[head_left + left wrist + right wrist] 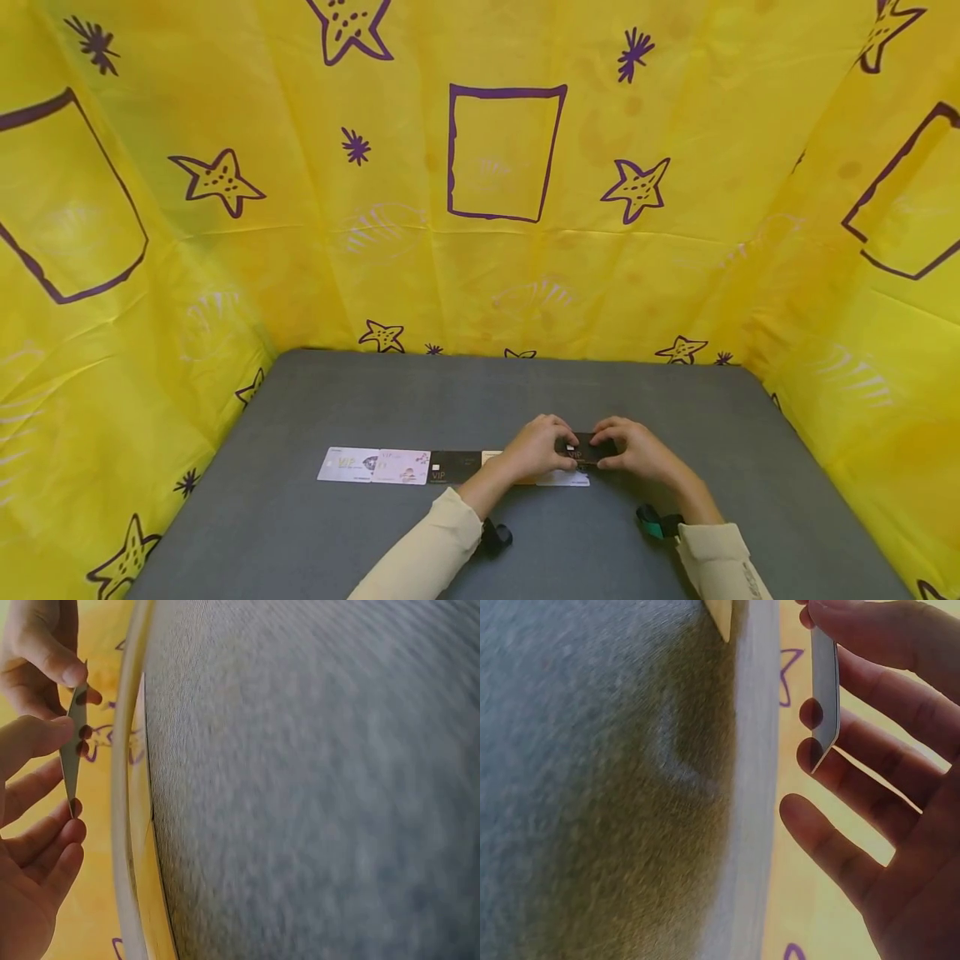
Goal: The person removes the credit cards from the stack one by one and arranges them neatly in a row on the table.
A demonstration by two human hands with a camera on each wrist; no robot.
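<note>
Both hands hold one black card (581,450) marked VIP, raised over the right end of a row of cards. My left hand (537,450) pinches its left edge between thumb and fingers; my right hand (636,450) pinches the right edge. Seen nearly edge-on, the card (73,742) shows as a thin strip in the left wrist view. From left to right the row has a white card (347,464), a pink card (401,467), a black card (453,467), a cream card partly hidden by the left hand, and a white card (562,479) under the held one.
The cards lie on a dark grey table (360,533). Yellow cloth (480,275) with purple stars and frames hangs behind it and on both sides. Dark straps (660,523) show at the wrists, below pale sleeves (427,550).
</note>
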